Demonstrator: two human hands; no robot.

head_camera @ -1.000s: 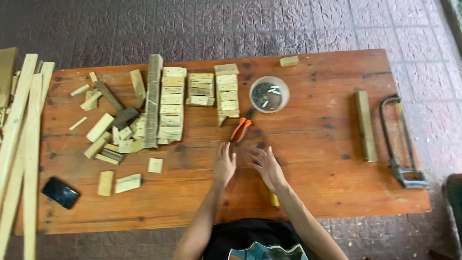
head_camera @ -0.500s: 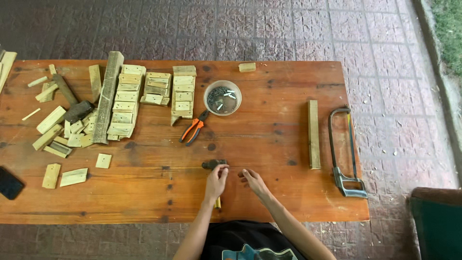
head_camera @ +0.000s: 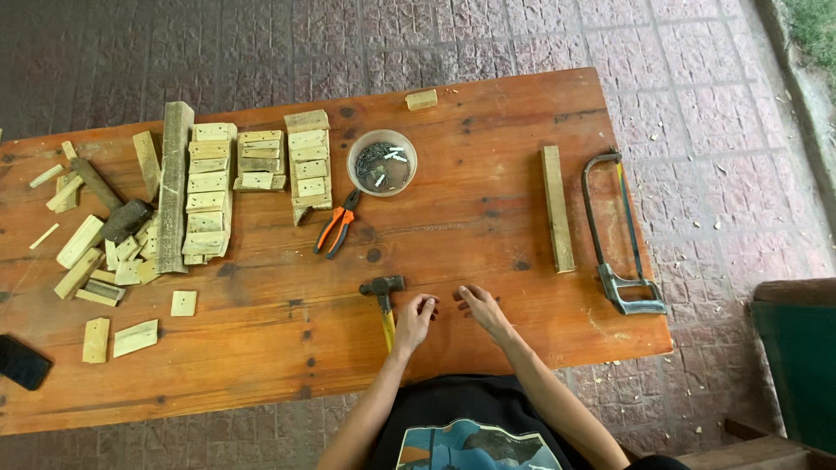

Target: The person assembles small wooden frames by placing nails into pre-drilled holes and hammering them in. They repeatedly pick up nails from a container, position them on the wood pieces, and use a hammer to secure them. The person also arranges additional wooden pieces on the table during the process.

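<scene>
A small hammer with a dark steel head and yellow handle [head_camera: 384, 300] lies on the orange-brown wooden tabletop [head_camera: 488, 218], just beside the left hand [head_camera: 415, 318]. Both hands, left and right hand [head_camera: 481, 310], rest released, grasping nothing. It looks rigid and head-heavy, best gripped low on the handle.

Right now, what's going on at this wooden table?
A person stands at the orange-brown wooden table, both bare hands resting near its front edge. The left hand lies beside the yellow-handled hammer, seemingly touching its handle without gripping it; the right hand rests open on bare wood. Farther back sit orange-handled pliers, a round bowl of nails, stacks of small cut wood blocks and a metal-framed hacksaw.
</scene>
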